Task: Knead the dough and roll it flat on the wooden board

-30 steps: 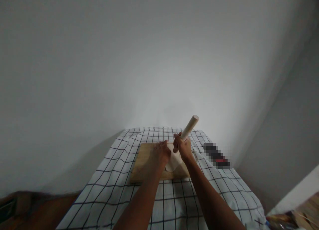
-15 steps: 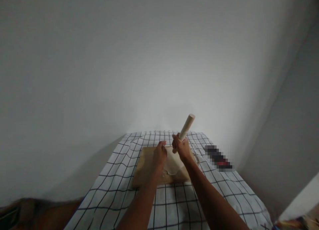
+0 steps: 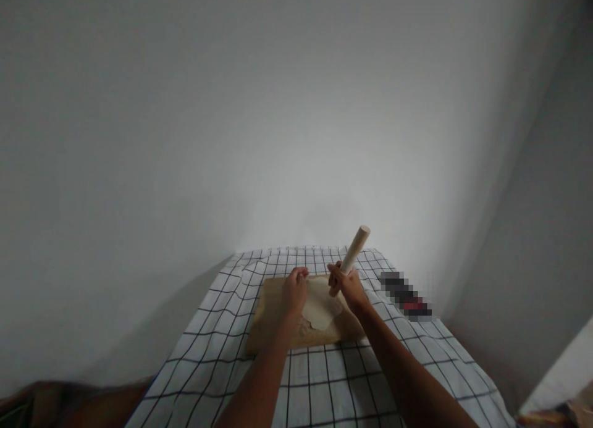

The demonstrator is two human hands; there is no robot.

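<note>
A pale, thin sheet of dough with an uneven edge lies on a wooden board. My right hand is closed around a wooden rolling pin, which tilts up and away to the right. The pin's lower end hangs just over the dough's right part; whether it touches is unclear. At the dough's left edge, my left hand has its fingers curled in. Its palm side is turned from me, so anything pinched there is hidden.
Under the board is a white tablecloth with a black grid. A pixelated dark object lies on the cloth to the right. A pale wall rises behind the table, and another wall stands at the right.
My right hand and the rolling pin have shifted slightly right and lower in view. More of the dough shows between my hands. The left hand has barely moved.
</note>
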